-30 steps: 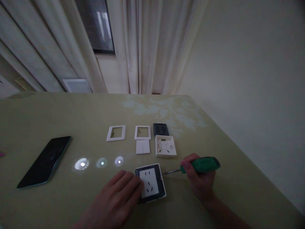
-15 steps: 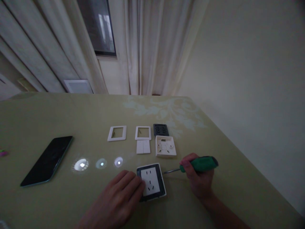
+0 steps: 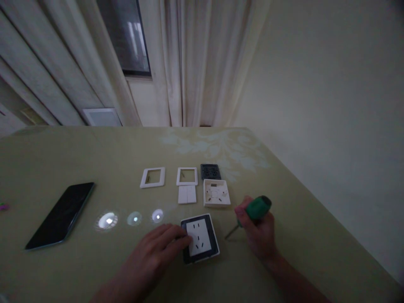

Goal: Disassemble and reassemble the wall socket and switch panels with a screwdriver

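Observation:
A wall socket [image 3: 199, 238] with a white face and a dark surround, set in a white box, lies on the table in front of me. My left hand [image 3: 160, 248] grips its left side, thumb on the face and the other fingers at the edge. To the right of the socket, my right hand [image 3: 257, 231] is closed round the green handle of a screwdriver [image 3: 258, 207]. The screwdriver's metal tip points down and left, just short of the socket's right side and apart from it.
Behind the socket lie a white open back box [image 3: 216, 203], a dark switch module [image 3: 211, 171], two white switch rockers [image 3: 187, 195] and two white frames [image 3: 187, 183] [image 3: 142, 179], small screws inside them. A black phone [image 3: 59, 216] lies left on the table [image 3: 120, 155]; a wall [image 3: 331, 105] stands right.
The screwdriver has tilted more upright, its tip drawing away from the socket's right edge and down. My left fingers have shifted slightly on the socket, which stays in place.

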`<state>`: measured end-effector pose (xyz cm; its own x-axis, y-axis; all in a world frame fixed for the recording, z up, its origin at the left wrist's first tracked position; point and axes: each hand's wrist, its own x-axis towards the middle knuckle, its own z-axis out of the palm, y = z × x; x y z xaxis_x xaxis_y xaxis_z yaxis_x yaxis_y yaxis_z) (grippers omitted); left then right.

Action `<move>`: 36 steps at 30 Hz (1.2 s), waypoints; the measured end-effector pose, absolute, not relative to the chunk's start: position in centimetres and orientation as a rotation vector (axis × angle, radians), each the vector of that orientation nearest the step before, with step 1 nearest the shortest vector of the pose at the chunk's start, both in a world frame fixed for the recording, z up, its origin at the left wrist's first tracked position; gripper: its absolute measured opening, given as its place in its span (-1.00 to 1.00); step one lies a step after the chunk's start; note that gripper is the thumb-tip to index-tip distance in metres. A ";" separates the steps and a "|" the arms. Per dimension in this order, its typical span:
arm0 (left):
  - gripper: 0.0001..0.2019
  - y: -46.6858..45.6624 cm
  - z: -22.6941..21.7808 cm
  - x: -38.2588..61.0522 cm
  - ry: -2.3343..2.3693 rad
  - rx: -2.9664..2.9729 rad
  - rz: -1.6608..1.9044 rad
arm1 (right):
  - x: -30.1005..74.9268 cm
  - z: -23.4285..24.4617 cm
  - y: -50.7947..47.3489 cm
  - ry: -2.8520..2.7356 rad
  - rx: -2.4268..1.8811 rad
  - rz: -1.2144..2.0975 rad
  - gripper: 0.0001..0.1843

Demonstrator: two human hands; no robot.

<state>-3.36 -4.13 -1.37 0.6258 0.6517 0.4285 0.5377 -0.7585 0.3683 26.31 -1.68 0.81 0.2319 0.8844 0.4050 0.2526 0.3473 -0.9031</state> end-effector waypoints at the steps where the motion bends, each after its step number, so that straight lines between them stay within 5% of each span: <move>1: -0.57 -4.0 -1.5 -3.5 1.005 2.565 0.823 | 26.5 0.9 -1.6 -1.303 -1.199 0.634 -0.45; 7: -0.70 -3.1 -1.1 -3.9 1.122 2.258 0.938 | 27.1 1.3 -1.3 -1.522 -1.393 1.020 -0.41; 13: 0.01 -4.1 -1.4 -3.4 1.211 2.297 0.729 | 26.1 1.0 -1.7 -1.803 -1.400 0.826 -0.55; 23: 0.01 -4.2 -2.7 -2.5 1.150 2.209 0.720 | 25.7 0.5 -2.0 -1.848 -1.296 0.956 -0.78; 36: -0.08 -5.1 -2.6 -1.7 1.186 2.047 0.742 | 25.7 1.1 -1.7 -1.890 -1.541 1.188 -0.59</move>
<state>-1.69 -5.08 -2.62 0.4300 0.8906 0.1478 0.5224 -0.3790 0.7638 25.71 -1.71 1.08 -0.2933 0.9379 -0.1854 0.5739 0.0176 -0.8188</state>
